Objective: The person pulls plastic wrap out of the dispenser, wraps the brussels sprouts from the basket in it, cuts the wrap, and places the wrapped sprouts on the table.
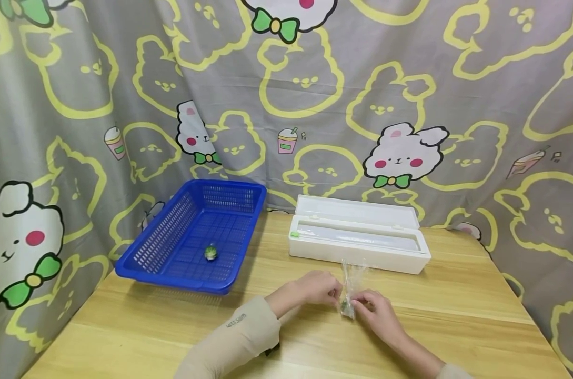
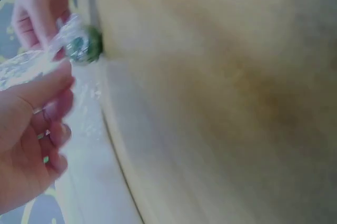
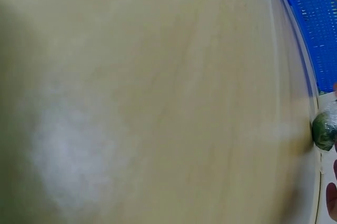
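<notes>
A small round green vegetable, like a Brussels sprout (image 3: 324,132), sits in clear cling film (image 1: 351,281) close over the table; its loose film stands up toward the white box. My left hand (image 1: 321,288) pinches the film from the left, thumb against curled fingers. From the other side, my right hand (image 1: 378,314) pinches the film with its fingertips right beside the sprout. In the left wrist view, the wrapped sprout (image 2: 87,45) hangs beyond my left thumb tip. Only a few right fingers (image 3: 331,200) show at the edge of the right wrist view.
A white cling film box (image 1: 357,255) with its lid raised and a roll inside stands behind the hands. To the left is a blue plastic basket (image 1: 172,281) holding one wrapped green ball (image 1: 210,252). A patterned curtain (image 1: 314,105) hangs behind the wooden table (image 1: 475,316).
</notes>
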{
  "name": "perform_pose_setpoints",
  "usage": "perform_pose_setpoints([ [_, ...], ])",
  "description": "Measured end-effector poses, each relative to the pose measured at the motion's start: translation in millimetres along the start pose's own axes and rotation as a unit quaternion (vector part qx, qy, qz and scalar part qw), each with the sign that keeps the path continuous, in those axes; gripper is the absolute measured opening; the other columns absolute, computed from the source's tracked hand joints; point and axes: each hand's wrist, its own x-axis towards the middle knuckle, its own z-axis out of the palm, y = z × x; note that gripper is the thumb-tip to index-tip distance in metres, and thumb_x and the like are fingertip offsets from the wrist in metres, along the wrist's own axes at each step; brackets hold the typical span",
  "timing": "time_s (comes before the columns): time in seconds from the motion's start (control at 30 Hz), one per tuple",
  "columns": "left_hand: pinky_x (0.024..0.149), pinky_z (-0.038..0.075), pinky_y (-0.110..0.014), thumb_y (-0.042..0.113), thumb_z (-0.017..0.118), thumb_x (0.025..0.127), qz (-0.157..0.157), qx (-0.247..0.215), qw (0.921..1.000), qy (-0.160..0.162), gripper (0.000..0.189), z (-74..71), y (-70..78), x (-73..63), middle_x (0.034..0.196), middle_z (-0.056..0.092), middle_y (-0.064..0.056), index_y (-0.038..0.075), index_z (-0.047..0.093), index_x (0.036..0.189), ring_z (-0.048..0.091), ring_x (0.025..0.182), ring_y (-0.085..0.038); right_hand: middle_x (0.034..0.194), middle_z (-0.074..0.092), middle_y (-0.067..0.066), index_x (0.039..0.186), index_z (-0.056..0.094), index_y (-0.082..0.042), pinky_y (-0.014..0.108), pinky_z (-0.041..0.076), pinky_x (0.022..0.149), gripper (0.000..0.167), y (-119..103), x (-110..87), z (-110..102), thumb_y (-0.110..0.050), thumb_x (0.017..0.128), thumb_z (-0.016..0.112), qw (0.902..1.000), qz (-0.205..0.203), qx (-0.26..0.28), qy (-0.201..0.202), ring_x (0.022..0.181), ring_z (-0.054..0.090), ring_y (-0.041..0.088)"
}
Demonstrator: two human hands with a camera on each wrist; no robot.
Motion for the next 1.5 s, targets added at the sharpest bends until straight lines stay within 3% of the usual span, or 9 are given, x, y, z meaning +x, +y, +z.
perform_pose_setpoints([
  [0.2,0.051,0.032,-0.009,0.026,0.068,0.08,0.027,-0.04,0.9979,0.042,0.01,-2.5,5.5,-0.1,0.064,0.05,0.014,0.019,0.062,0.078,0.041,0.057,0.003,0.077,0.063,-0.007,0.079,0.067,-0.008,0.023,0.05,0.065,0.014,2.0,0.7,2.2,0.004,0.072,0.07,1.0,-0.002,0.005,0.002,0.075,0.054,0.001],
  [0.43,0.051,0.032,-0.01,0.03,0.072,0.075,-0.006,-0.029,0.998,0.056,0.016,3.6,11.5,1.9,0.064,0.049,0.015,0.02,0.061,0.077,0.042,0.058,0.003,0.077,0.062,-0.007,0.084,0.068,-0.006,0.021,0.049,0.066,0.014,1.6,2.2,3.0,0.003,0.072,0.07,0.9991,0.042,0.001,-0.01,0.074,0.053,0.002],
  [0.63,0.052,0.032,-0.01,0.03,0.074,0.073,-0.018,-0.035,0.9975,0.059,0.019,5.9,12.1,3.4,0.066,0.052,0.014,0.019,0.059,0.074,0.043,0.059,0.002,0.074,0.057,-0.003,0.099,0.056,0.005,0.02,0.048,0.065,0.03,-1.5,2.8,2.9,0.004,0.072,0.069,0.9959,0.088,0.021,-0.011,0.068,0.051,0.001],
  [0.73,0.054,0.034,-0.009,0.029,0.075,0.072,-0.024,-0.042,0.997,0.062,0.019,7.4,12.0,4.3,0.07,0.056,0.013,0.019,0.059,0.075,0.046,0.062,0.003,0.073,0.055,-0.003,0.089,0.05,-0.001,0.02,0.047,0.061,0.027,-2.2,1.7,3.5,0.006,0.071,0.069,0.9975,0.069,0.017,-0.002,0.066,0.05,0.0],
  [0.87,0.057,0.036,-0.009,0.027,0.076,0.072,-0.036,-0.058,0.9957,0.061,0.019,9.2,11.9,6.1,0.076,0.06,0.011,0.017,0.062,0.079,0.049,0.066,0.003,0.072,0.05,-0.007,0.077,0.049,-0.009,0.02,0.042,0.058,0.028,-2.5,1.1,4.2,0.006,0.068,0.07,0.9993,0.02,-0.026,0.015,0.067,0.045,0.001],
  [1.07,0.06,0.038,-0.011,0.025,0.077,0.071,-0.054,-0.079,0.9937,0.058,0.023,10.3,12.2,9.0,0.08,0.061,0.009,0.016,0.063,0.086,0.051,0.068,0.002,0.074,0.046,-0.011,0.074,0.055,-0.013,0.02,0.042,0.059,0.027,-2.3,-0.5,4.1,0.005,0.065,0.073,0.9966,-0.019,-0.071,0.037,0.068,0.044,0.002],
  [1.23,0.06,0.038,-0.012,0.027,0.078,0.07,-0.073,-0.08,0.9929,0.048,0.027,9.5,13.1,8.5,0.079,0.06,0.01,0.016,0.064,0.09,0.05,0.068,0.001,0.071,0.044,-0.011,0.078,0.063,-0.012,0.018,0.037,0.052,0.019,-4.2,-0.9,2.5,0.002,0.068,0.072,0.9977,0.008,-0.065,0.016,0.062,0.038,-0.001],
  [1.5,0.057,0.038,-0.013,0.026,0.078,0.07,-0.094,-0.091,0.9909,0.034,0.025,8.6,13.5,7.7,0.073,0.059,0.01,0.015,0.067,0.089,0.049,0.064,0.001,0.068,0.045,-0.007,0.083,0.066,-0.008,0.02,0.037,0.053,0.01,-5.7,6.6,-3.0,-0.003,0.075,0.069,0.995,0.076,-0.033,-0.056,0.059,0.038,0.001],
])
